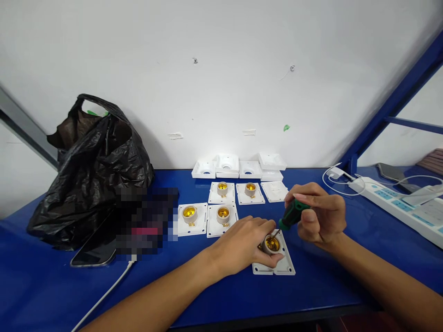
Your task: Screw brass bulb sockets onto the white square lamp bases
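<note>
A green-and-black screwdriver (291,215) is in my right hand (320,214), its shaft slanting down to the left into a round socket with a brass-coloured inside (272,244). That socket sits on a square white plate (285,263) near the table's front. My left hand (244,246) grips the socket between thumb and fingers from the left. The screwdriver's tip is inside the socket and hard to make out. Left of and behind my hands lie other white plates with sockets, such as one at the left (189,213) and one behind (250,188).
White square covers (227,163) line the wall, with a bare plate (274,191) before them. A black plastic bag (93,170) and a phone (94,251) with a white cable (104,295) are at left. A white power strip (398,205) lies at right.
</note>
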`<action>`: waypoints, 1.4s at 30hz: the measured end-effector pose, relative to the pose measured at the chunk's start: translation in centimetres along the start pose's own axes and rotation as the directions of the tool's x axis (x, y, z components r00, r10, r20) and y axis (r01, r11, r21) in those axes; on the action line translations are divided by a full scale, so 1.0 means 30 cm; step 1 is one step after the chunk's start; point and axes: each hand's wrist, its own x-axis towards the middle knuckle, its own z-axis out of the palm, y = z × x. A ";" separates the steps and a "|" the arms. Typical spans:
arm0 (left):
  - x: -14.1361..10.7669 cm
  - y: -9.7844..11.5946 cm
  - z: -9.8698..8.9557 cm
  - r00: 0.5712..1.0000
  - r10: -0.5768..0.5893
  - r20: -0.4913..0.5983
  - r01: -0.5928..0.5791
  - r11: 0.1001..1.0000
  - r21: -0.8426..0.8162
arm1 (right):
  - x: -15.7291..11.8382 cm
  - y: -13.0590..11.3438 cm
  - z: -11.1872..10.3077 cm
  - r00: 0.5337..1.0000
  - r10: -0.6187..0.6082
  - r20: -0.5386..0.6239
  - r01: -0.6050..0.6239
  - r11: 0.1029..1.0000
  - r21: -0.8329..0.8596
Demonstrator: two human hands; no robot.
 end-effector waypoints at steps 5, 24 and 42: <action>0.002 0.001 -0.006 0.999 -0.024 0.040 0.026 0.999 -0.038 | 0.006 -0.018 -0.007 0.992 0.065 0.108 -0.064 0.998 -0.019; 0.002 0.008 -0.020 0.999 0.010 0.053 -0.009 1.000 -0.020 | -0.005 -0.003 0.000 0.992 0.053 0.118 -0.040 0.994 -0.107; -0.002 0.006 -0.022 0.998 -0.014 0.056 0.016 0.999 -0.029 | -0.047 -0.049 0.059 0.943 0.323 0.076 -0.327 0.943 0.054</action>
